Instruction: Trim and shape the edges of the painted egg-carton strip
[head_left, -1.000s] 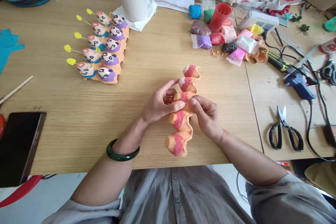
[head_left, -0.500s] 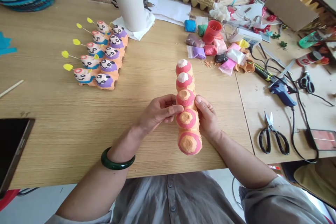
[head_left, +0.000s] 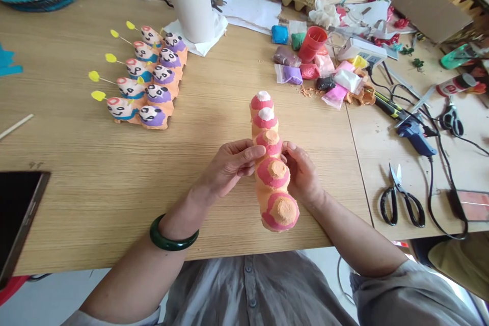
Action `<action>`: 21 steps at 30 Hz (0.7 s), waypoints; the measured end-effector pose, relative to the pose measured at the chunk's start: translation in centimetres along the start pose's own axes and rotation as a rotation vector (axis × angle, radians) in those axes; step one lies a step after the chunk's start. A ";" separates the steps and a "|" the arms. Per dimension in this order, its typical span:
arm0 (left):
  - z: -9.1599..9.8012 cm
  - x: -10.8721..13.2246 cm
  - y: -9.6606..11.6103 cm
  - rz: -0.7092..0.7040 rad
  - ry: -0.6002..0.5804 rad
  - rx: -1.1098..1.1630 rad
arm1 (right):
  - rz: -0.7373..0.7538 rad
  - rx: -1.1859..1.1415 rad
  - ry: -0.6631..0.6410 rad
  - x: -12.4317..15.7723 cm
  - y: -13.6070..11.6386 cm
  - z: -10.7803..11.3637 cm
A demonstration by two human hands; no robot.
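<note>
Orange and pink paint covers the egg-carton strip (head_left: 272,175), which stands up in the middle of the wooden bench (head_left: 87,188), tilted a little away from the person. The left hand (head_left: 229,168) and the right hand (head_left: 301,173) hold it from both sides, each with a closed grip, and the fingers curl around the strip's middle bumps. A green bangle (head_left: 174,234) sits on the left wrist.

The strip has five round bumps. All of them have pink rings. The two far bumps have white tips, and the three near ones have orange middles. So the paint looks mostly done, but this strip has no faces, no black eyes and no yellow-tipped sticks. The row of panda figures (head_left: 147,79) on the left has all of those, so those look finished.

The back of the strip is hidden, and so is the part behind the fingers. The white bottle (head_left: 189,2) is cut off by the top edge. The dark phone (head_left: 17,219) is cut off at the left edge. The small bags of clay (head_left: 317,69) are too crumpled to count well.
</note>
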State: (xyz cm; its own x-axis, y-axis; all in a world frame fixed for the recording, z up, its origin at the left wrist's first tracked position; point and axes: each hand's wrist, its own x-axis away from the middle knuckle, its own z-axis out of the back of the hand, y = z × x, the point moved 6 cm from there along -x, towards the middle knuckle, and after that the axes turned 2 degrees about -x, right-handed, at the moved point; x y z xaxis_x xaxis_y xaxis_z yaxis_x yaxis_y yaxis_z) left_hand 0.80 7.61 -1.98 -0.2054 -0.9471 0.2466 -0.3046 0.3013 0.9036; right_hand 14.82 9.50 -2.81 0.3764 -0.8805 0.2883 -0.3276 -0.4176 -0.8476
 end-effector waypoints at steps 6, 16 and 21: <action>-0.2 -0.1 -0.1 0.020 0.010 0.103 | -0.174 -0.160 -0.035 0.0 0.9 -0.1; 0.0 0.0 0.1 -0.031 0.059 0.016 | -0.036 -0.031 -0.045 -0.4 -0.7 0.2; 0.5 0.4 1.2 -0.196 0.167 -0.136 | -0.005 0.012 -0.109 -0.8 -1.1 0.3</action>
State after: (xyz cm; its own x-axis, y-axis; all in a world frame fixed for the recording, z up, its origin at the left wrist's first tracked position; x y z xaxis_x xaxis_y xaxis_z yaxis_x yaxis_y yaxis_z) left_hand -0.09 7.68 -0.98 0.0041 -0.9943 0.1067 -0.1933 0.1039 0.9756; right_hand 15.16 10.69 -2.28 0.4706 -0.8482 0.2431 -0.3155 -0.4190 -0.8514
